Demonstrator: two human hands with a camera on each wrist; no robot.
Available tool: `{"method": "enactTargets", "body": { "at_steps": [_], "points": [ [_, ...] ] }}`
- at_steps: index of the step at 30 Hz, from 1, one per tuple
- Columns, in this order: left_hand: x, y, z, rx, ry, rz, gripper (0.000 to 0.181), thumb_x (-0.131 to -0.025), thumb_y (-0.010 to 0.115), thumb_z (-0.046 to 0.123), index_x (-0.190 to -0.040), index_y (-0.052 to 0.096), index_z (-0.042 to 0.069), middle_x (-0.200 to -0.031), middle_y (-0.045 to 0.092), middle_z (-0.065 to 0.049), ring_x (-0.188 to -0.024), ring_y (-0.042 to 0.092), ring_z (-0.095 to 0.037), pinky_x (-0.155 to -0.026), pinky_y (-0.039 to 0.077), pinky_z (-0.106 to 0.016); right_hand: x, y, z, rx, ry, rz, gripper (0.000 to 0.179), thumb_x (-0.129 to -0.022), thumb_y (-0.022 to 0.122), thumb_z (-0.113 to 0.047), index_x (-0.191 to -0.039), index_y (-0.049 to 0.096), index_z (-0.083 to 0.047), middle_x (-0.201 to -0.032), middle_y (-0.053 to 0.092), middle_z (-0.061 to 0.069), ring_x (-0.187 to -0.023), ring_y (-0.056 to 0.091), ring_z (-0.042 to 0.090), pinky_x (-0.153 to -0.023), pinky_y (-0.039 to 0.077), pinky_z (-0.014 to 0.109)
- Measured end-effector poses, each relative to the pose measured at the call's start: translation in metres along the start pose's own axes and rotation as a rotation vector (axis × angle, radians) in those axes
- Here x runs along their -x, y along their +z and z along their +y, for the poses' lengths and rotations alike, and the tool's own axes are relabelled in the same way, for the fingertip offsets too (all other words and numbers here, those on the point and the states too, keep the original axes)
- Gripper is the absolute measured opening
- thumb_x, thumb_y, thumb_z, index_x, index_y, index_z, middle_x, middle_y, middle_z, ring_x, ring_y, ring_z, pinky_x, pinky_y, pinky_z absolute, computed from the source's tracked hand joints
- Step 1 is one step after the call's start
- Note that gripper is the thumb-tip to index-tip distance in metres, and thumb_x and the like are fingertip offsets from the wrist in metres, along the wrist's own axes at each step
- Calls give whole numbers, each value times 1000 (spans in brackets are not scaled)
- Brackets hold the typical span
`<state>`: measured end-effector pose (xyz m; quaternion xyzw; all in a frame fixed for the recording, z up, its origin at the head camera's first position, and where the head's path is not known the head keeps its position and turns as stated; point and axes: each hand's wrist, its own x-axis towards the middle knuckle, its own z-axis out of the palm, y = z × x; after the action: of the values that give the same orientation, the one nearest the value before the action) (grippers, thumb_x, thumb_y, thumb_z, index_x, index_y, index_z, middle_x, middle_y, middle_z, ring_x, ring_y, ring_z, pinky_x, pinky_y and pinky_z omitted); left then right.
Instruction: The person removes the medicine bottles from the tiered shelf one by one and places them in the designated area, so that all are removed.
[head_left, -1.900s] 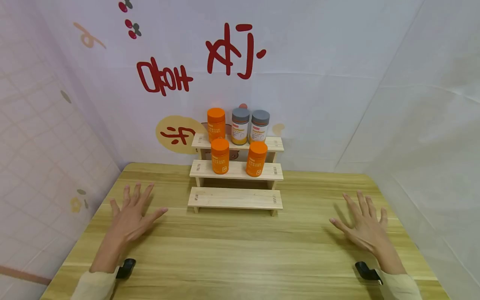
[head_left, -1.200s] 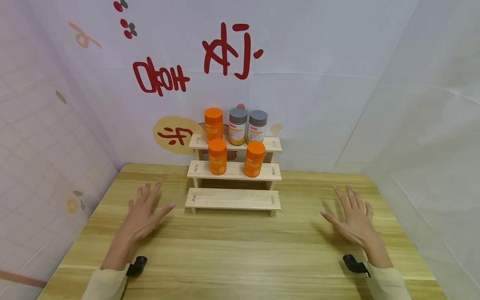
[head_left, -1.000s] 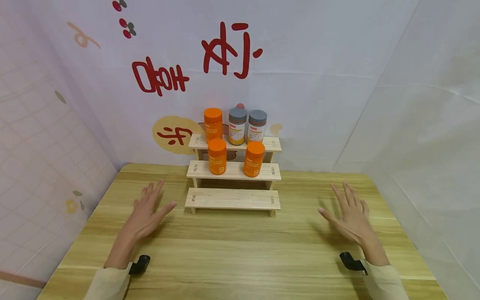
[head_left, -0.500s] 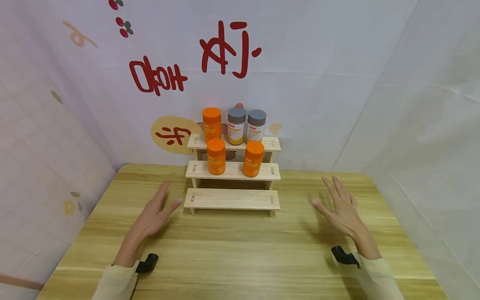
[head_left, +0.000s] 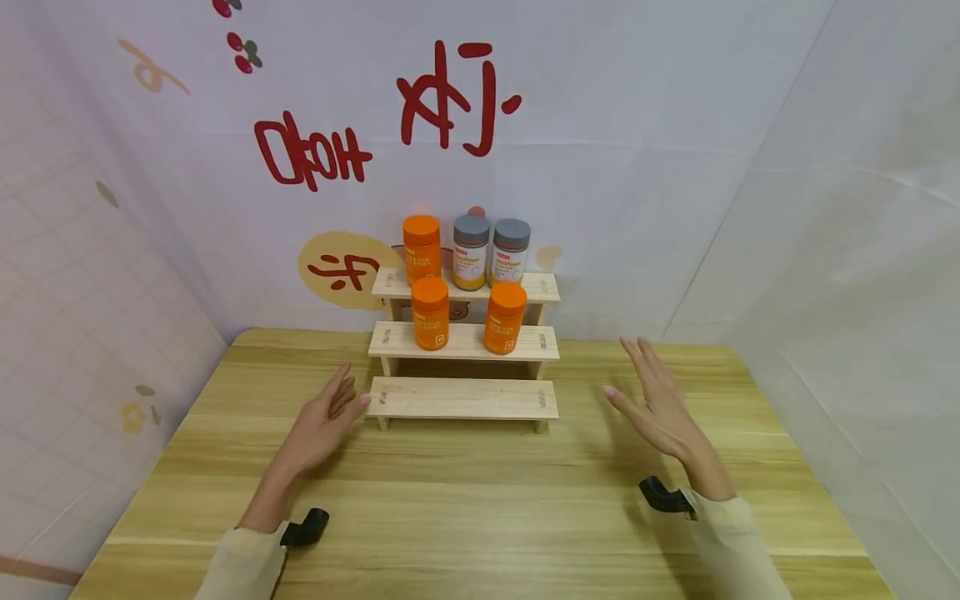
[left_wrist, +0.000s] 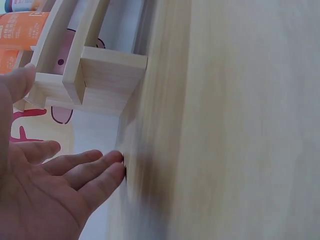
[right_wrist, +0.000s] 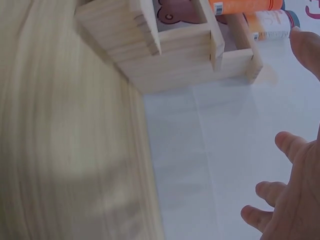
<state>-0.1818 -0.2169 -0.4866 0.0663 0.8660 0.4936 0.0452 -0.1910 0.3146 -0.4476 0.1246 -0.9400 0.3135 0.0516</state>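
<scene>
A three-step wooden display rack [head_left: 462, 397] stands at the back of the table. On its top step are an orange bottle [head_left: 422, 250] and two grey-capped bottles with white labels, the left one [head_left: 470, 254] close beside the right one [head_left: 510, 254]. Two more orange bottles sit on the middle step, one left [head_left: 431, 315] and one right [head_left: 506, 319]. My left hand [head_left: 318, 427] is held at the rack's left end, thumb tip overlapping the bottom step's corner, holding nothing. To the right of the rack, my right hand [head_left: 658, 411] is raised with fingers extended, also holding nothing.
The wood-grain table [head_left: 480, 533] ends against a white printed cloth backdrop [head_left: 615, 208], which also closes off both sides. A black wrist-worn piece shows at the left cuff [head_left: 306, 528] and another at the right cuff [head_left: 666, 497].
Both hands have moved inward toward the rack from wide apart with spread fingers. The right hand has also gone farther forward. The bottles stay in place on the rack; the head view has shifted slightly.
</scene>
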Motion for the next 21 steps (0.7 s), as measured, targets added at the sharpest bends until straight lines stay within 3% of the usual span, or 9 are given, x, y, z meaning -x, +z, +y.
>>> {"method": "enactTargets", "body": {
  "at_steps": [6, 14, 21],
  "points": [
    [-4, 2, 1, 105, -25, -8, 81, -104, 54, 51, -166, 14, 19, -159, 42, -22, -144, 47, -37, -114, 44, -54, -10, 2, -9, -51, -16, -11, 79, -105, 55, -43, -166, 4, -36, -173, -7, 5, -158, 0, 46, -112, 5, 84],
    [-9, 6, -3, 186, -99, 16, 71, -106, 56, 41, -164, 26, 14, -150, 53, -23, -132, 59, -34, -105, 51, -33, -27, 5, -27, -128, -43, -14, 75, -106, 51, -43, -164, 4, -42, -173, -6, 1, -159, 0, 41, -115, 8, 80],
    [-13, 13, -5, 354, -116, 21, 63, -107, 58, 26, -161, 31, 7, -146, 54, -27, -103, 69, -11, -95, 58, -32, -34, 6, -39, -166, -54, -14, 73, -107, 50, -44, -165, 5, -40, -173, -7, -2, -160, -2, 37, -117, 7, 79]
  ]
}}
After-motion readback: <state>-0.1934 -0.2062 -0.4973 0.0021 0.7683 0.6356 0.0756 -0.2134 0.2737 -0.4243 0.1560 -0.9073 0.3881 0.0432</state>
